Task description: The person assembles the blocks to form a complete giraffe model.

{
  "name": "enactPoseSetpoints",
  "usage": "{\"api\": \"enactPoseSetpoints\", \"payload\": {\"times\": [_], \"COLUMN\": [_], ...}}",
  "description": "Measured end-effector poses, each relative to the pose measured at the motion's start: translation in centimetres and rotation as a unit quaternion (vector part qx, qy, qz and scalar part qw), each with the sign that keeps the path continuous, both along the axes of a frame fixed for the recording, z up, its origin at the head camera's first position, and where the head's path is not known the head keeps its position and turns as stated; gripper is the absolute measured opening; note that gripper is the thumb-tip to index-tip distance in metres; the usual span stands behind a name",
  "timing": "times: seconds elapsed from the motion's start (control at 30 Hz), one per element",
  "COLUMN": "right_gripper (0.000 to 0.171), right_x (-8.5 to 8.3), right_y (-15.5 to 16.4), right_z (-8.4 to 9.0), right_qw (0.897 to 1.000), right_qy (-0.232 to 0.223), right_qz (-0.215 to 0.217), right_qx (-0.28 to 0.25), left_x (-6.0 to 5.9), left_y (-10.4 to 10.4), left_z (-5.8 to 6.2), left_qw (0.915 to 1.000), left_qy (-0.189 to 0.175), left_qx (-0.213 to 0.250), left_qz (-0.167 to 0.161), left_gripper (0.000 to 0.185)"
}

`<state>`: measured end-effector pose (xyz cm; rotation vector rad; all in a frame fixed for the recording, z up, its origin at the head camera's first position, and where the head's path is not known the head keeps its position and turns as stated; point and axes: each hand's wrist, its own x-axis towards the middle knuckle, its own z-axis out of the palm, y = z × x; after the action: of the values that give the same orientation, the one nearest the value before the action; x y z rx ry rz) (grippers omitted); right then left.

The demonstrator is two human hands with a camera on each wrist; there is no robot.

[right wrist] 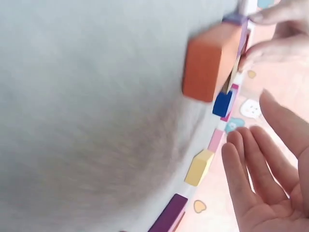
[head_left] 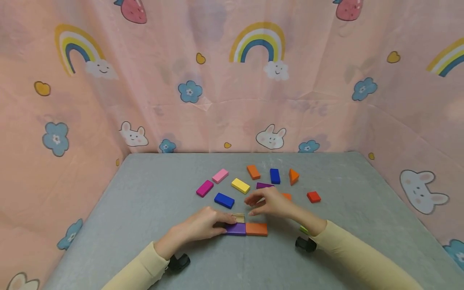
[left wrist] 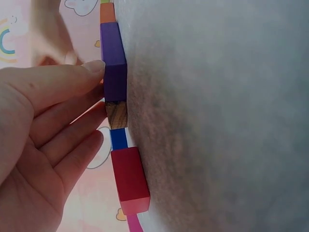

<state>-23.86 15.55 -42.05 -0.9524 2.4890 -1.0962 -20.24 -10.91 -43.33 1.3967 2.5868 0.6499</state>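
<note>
A purple block [head_left: 236,229] and an orange block [head_left: 256,229] lie end to end at the near side. Behind the purple one is a wood-coloured block [head_left: 240,218], partly covered. My left hand [head_left: 203,223] pinches the purple block, thumb against its near side, while its other fingers reach to the wooden block. A red block [left wrist: 130,180] shows below that hand in the left wrist view; in the head view the hand hides it. My right hand [head_left: 270,202] hovers above the table behind the orange block, fingers loosely bent and holding nothing.
Beyond the hands lie a blue block [head_left: 224,200], a yellow block [head_left: 241,185], a magenta block [head_left: 204,188], a pink block [head_left: 220,176] and several others. A red block [head_left: 313,197] lies to the right. A green block [head_left: 303,230] is partly hidden by the right forearm.
</note>
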Motion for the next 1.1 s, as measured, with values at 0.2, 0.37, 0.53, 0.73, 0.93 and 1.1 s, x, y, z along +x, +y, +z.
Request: {"api": "enactPoseSetpoints", "payload": {"times": [0.2,0.37,0.53,0.73,0.93,1.1], "right_gripper": [0.034,0.034,0.034,0.033,0.034,0.032], "right_x": [-2.5,-3.5,-4.0,-4.3,-4.3,-4.4], "right_y": [-2.0,-3.3,-4.2,-4.9,-5.5,-5.7], "right_z": [0.1,-0.1,-0.4,-1.0,-1.3,-1.3], "right_qw": [1.0,1.0,0.999,0.998,0.996,0.995], "right_qy": [0.013,0.01,0.004,0.021,0.035,0.044], "right_qz": [-0.012,-0.001,0.007,0.018,0.007,-0.001], "right_qx": [0.014,0.021,0.033,0.057,0.079,0.086], "left_x": [0.0,0.0,-0.1,-0.1,-0.1,-0.2], "left_y": [0.0,-0.1,-0.2,-0.2,-0.2,-0.2], "left_z": [-0.1,-0.2,-0.3,-0.3,-0.3,-0.2], "left_qw": [1.0,1.0,0.9999,0.9998,0.9997,0.9996], "left_qy": [-0.001,-0.001,0.002,0.007,0.016,0.019], "left_qx": [0.0,0.003,0.006,0.009,0.013,0.014], "left_qz": [-0.004,-0.006,-0.008,-0.014,-0.015,-0.013], "left_gripper": [0.032,0.032,0.032,0.031,0.031,0.031]}}
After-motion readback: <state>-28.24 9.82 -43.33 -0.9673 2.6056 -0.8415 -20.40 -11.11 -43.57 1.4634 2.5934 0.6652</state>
